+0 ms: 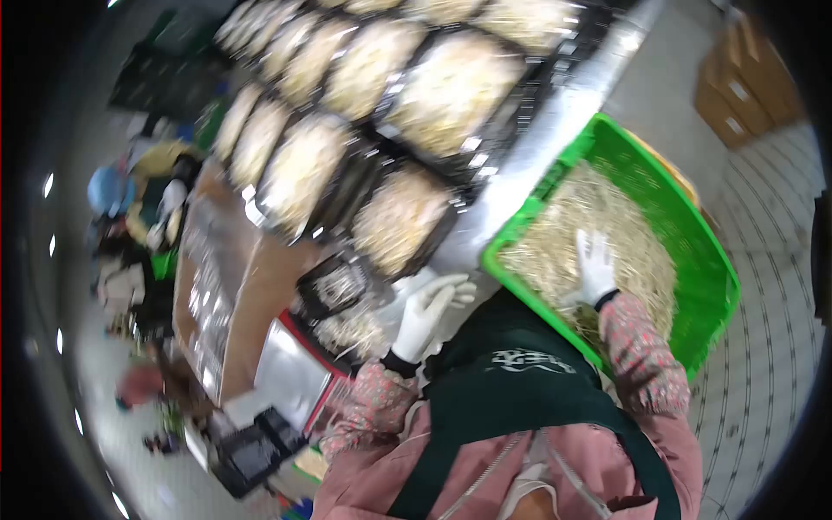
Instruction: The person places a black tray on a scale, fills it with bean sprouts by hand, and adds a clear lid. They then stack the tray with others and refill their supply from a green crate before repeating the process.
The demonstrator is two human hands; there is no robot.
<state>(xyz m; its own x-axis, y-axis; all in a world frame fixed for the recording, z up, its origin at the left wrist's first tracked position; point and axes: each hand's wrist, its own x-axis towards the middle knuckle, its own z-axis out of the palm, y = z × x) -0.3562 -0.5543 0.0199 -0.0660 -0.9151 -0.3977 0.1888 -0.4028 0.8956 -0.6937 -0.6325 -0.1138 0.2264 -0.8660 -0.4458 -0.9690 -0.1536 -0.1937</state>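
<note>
My right hand, in a white glove, lies with fingers spread on a heap of pale, thin strands that look like bean sprouts. They fill much of a green crate at my right side. My left hand, also gloved in white, is in front of my apron with its fingers stretched out; I see nothing held in it. Just left of it are loose strands and a small black tray with some pale strands in it. Beyond, a filled black tray stands on the table.
Stacks of film-wrapped black trays cover the metal table ahead. To the left are a cardboard box lined with clear plastic and a red-edged metal surface. Brown cartons stand at far right. Other people are at the far left.
</note>
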